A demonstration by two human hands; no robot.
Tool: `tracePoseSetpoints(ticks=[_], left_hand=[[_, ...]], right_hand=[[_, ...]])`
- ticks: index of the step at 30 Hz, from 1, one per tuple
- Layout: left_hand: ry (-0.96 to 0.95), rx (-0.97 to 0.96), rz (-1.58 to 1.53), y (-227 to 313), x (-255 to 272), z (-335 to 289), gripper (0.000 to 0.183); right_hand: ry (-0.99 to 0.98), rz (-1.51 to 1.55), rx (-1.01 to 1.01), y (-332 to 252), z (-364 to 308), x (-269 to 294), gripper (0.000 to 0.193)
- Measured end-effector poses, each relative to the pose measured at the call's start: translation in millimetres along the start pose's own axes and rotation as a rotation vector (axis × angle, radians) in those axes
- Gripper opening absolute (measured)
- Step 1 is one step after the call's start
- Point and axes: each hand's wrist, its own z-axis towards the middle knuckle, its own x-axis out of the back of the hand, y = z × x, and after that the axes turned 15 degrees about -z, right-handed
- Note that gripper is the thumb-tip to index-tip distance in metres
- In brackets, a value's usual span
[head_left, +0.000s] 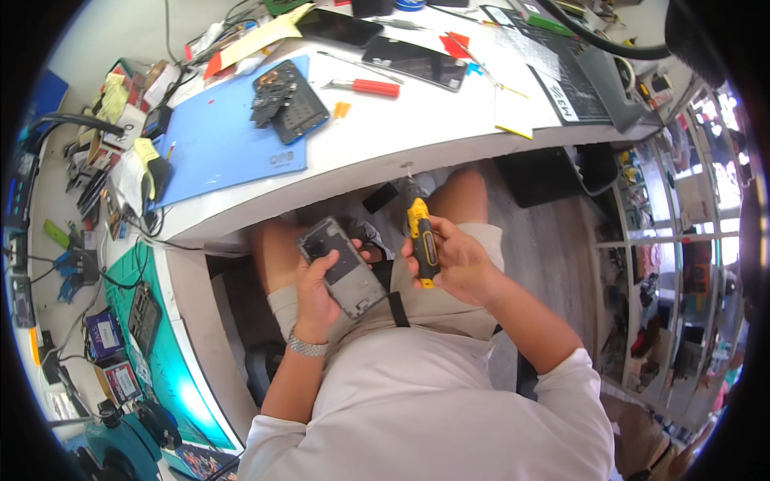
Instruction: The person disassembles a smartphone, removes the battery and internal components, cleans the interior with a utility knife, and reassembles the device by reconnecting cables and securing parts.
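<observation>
Left hand [319,282] closed around an opened phone frame [343,268], back off and grey inner plate facing up, held over the lap below the bench edge. Fingers wrap its left side, thumb across its face.

Right hand [453,260] clamped on a yellow-and-black screwdriver [421,240], just to the right of the frame. Its tip points up and away from the phone, not touching it (tip partly lost against the dark under the bench).

Progress, as judged: the phone is already opened, so disassembly looks well along. The driver is off the frame, so no screw is being turned at this instant. Screws in the frame too small to count.

Up beyond both grips, on the bench: a blue mat [233,136] carrying another stripped phone body [290,100], and a red-handled screwdriver [367,86] lying loose.
</observation>
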Motion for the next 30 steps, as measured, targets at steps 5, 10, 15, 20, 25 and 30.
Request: tracePoseSetpoints(ticks=[5,10,15,20,25,30], left_hand=[[0.033,0.015,0.030,-6.2,-4.0,4.2,0.040],[0.108,0.009,0.068,-10.5,0.2,1.5,0.037],[0.108,0.018,0.027,-10.8,8.7,3.3,0.035],[0.129,-0.001,0.093,-11.0,9.1,4.8,0.037],[0.098,0.002,0.036,-9.7,13.9,5.0,0.036],[0.121,-0.009,0.032,-7.8,13.2,4.9,0.036]], right_hand=[[0.011,-0.123,-0.013,17.8,1.3,12.2,0.091],[0.083,-0.009,-0.041,35.2,11.8,17.0,0.076],[0.242,0.010,-0.145,43.1,26.3,14.1,0.058],[0.126,0.199,-0.181,42.7,28.2,18.6,0.060],[0.067,0.039,-0.124,42.9,27.5,13.1,0.078],[0.037,-0.244,-0.069,48.0,25.2,11.5,0.094]])
